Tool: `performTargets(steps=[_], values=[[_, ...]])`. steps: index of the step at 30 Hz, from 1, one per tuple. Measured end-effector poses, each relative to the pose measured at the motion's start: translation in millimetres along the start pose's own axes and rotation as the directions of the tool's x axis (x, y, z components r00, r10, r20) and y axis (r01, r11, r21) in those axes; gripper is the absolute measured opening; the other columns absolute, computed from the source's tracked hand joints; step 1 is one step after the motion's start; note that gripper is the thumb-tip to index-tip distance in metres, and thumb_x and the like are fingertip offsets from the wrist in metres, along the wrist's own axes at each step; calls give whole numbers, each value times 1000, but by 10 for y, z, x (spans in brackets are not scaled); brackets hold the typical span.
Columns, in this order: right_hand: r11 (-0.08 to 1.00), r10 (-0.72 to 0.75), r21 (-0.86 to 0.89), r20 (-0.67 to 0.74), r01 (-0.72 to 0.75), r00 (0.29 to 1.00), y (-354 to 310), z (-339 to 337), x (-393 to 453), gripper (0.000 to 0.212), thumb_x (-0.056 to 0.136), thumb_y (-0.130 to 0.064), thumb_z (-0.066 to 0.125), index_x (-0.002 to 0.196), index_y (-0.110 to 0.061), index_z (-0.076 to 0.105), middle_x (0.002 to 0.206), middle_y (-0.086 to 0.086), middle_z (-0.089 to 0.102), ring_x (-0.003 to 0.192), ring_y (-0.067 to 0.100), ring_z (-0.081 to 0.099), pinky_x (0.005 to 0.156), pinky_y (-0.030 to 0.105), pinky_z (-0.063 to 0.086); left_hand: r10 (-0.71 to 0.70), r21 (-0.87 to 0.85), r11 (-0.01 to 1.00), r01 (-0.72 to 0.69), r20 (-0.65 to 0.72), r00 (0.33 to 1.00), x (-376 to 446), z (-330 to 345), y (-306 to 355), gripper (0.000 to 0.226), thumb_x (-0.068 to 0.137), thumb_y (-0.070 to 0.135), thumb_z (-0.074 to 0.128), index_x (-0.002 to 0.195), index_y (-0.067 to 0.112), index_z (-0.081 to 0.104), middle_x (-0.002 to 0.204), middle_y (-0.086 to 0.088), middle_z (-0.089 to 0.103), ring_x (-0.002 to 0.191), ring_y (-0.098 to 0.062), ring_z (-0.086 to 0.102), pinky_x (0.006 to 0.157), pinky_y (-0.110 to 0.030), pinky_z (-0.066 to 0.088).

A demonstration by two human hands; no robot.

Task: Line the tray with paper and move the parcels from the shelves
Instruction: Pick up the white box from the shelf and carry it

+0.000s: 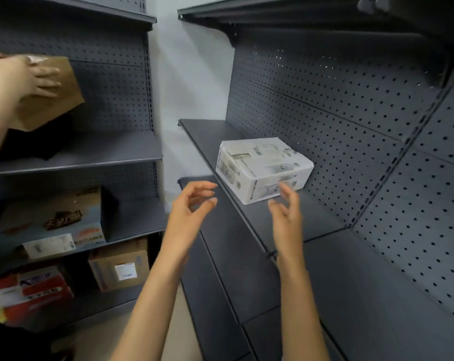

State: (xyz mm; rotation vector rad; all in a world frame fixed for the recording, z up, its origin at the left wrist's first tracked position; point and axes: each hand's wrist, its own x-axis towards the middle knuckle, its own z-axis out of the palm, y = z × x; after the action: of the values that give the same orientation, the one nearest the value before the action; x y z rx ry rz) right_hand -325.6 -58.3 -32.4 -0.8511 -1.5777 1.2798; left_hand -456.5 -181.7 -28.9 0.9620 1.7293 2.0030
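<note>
Both my hands are up in front of the right-hand shelf (246, 225), empty. Left hand (188, 217) has its fingers spread and curled, holding nothing. Right hand (287, 217) is likewise spread, fingertips just at the near corner of the white parcel (262, 166); can't tell if touching. That parcel sits alone on the shelf, near its front edge. At far left another person's hand (25, 79) grips a brown parcel (54, 100) above the left rack's shelf (95, 152).
</note>
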Motion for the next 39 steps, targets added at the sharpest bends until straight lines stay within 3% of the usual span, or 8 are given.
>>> performTargets(steps=[10, 13, 16, 20, 25, 28, 32, 39], values=[[977, 202, -82, 93, -195, 975, 428, 310, 710, 71, 101, -17, 56, 161, -27, 19, 166, -3, 25, 142, 10, 33, 106, 26, 31, -178, 114, 980, 161, 153, 972, 951, 235, -461, 51, 94, 20, 70, 140, 32, 52, 139, 6, 52, 133, -16, 50, 104, -29, 40], [973, 231, -12, 49, -230, 972, 420, 340, 904, 75, 103, -17, 53, 163, -27, 11, 166, -4, 26, 136, 6, 35, 105, 26, 31, -176, 79, 983, 165, 157, 972, 1306, 346, -546, 55, 94, 20, 70, 138, 41, 45, 131, 22, 50, 131, -3, 47, 113, -29, 35], [966, 250, 59, 23, -251, 968, 393, 380, 1045, 76, 104, -20, 53, 163, -29, 5, 165, -5, 27, 128, 2, 33, 102, 24, 31, -189, 13, 982, 189, 162, 969, 1681, 478, -584, 60, 97, 14, 66, 144, 36, 36, 128, 33, 42, 111, 18, 47, 95, -8, 37], [960, 255, 128, -40, -248, 966, 441, 467, 1264, 80, 104, -20, 54, 163, -29, 0, 165, -4, 27, 131, 5, 40, 103, 23, 34, -185, -11, 982, 190, 183, 966, 2101, 619, -736, 86, 95, 15, 69, 161, 28, 15, 166, 8, 21, 146, -6, 27, 105, -17, 28], [966, 237, 131, -93, -224, 967, 594, 599, 1470, 94, 99, -30, 63, 161, -36, -8, 171, -3, 9, 152, 19, 29, 122, 40, 30, -211, -18, 975, 220, 210, 955, 2488, 642, -976, 114, 83, 29, 82, 162, 31, 0, 167, 6, 22, 149, -13, 31, 113, -27, 30], [971, 227, 97, -113, -217, 967, 594, 660, 1513, 106, 91, -39, 69, 160, -37, -12, 172, -4, 1, 158, 21, 13, 126, 49, 22, -243, -49, 965, 259, 214, 946, 2594, 695, -1018, 106, 87, 25, 80, 163, 24, 6, 150, 11, 37, 133, -8, 43, 101, -23, 37], [970, 241, -4, -148, -244, 959, 560, 644, 1579, 103, 95, -23, 68, 162, -28, -11, 171, 5, -7, 159, 20, 0, 125, 37, 15, -254, -12, 965, 261, 181, 950, 2647, 741, -1141, 77, 68, 41, 85, 133, 23, 49, 142, -9, 57, 122, -22, 63, 93, -27, 52], [957, 279, -24, -204, -290, 938, 538, 544, 1585, 94, 98, -22, 65, 164, -27, -2, 171, 7, -5, 158, 16, 1, 123, 33, 16, -237, -1, 970, 241, 178, 955, 2623, 842, -1106, 59, 77, 30, 85, 118, 17, 45, 130, -12, 57, 110, -22, 66, 79, -25, 53]])
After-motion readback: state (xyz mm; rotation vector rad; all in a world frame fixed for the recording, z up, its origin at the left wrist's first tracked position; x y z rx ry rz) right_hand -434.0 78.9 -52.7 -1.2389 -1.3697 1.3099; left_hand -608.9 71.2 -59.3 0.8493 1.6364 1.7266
